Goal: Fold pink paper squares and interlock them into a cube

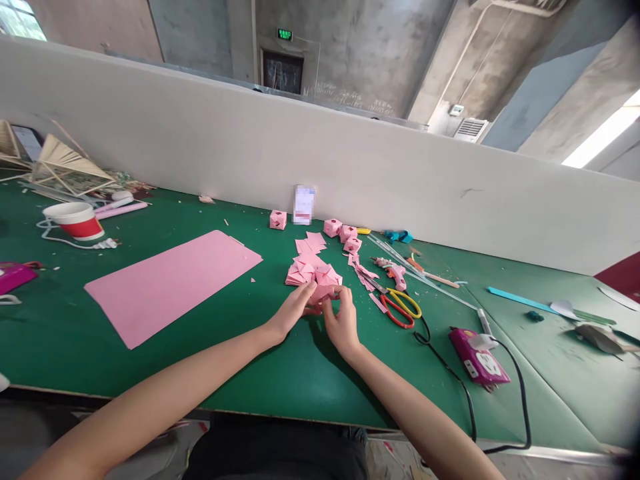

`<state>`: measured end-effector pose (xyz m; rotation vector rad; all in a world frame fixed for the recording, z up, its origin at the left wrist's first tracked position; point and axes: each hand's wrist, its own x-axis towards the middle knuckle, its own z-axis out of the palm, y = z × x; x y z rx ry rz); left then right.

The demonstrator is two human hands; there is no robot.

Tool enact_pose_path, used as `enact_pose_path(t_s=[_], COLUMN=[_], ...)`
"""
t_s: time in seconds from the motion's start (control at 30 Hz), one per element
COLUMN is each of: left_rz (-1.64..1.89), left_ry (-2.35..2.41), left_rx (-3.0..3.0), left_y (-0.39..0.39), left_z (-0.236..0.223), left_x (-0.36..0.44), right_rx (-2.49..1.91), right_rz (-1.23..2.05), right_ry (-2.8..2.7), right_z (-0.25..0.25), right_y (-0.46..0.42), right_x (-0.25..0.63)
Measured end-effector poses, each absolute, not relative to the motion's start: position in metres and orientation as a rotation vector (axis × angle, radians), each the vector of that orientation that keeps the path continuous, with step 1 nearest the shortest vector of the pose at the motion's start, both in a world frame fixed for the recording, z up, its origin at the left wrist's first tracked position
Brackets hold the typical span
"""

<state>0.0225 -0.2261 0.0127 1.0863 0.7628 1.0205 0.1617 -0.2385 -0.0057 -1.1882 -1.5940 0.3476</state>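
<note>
Between my two hands is a small folded piece of pink paper (pixel 324 293), raised a little over the green table. My left hand (pixel 295 308) grips its left side, and the fingers of my right hand (pixel 342 320) pinch its right side. Parts of the paper are hidden behind my fingers. Just beyond lies a heap of folded pink paper pieces (pixel 306 269), with flat pink squares (pixel 311 243) behind it. Pink paper cubes stand farther back, one (pixel 278 220) on the left and several (pixel 333 227) on the right.
Red-and-yellow scissors (pixel 399 310), pink paper strips (pixel 377 302) and a pink glue gun (pixel 397 273) lie right of my hands. A purple power socket (pixel 479 360) with a black cable is nearer me. Large pink sheets (pixel 173 287) and a paper cup (pixel 75 220) are left. A phone (pixel 304 205) leans on the partition.
</note>
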Motion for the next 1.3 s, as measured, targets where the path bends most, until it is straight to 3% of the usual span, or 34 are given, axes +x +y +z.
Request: enact_pose_path(t_s=[0.37,0.97,1.3], left_rz=[1.098,1.255,1.374], left_ry=[0.724,0.945,1.079], left_rx=[1.045,1.438,1.17], left_y=[-0.223,-0.216,-0.193], left_z=[0.014,0.011,0.015], left_x=[0.02,0.01,-0.01], right_rx=[-1.088,-1.233,-1.33], right_rz=[0.26,0.593,0.227], right_ry=[-1.712,-1.671,-1.908], right_z=[0.0,0.001,-0.017], right_y=[-0.237,-0.227,-0.211], right_x=[0.162,0.177,0.184])
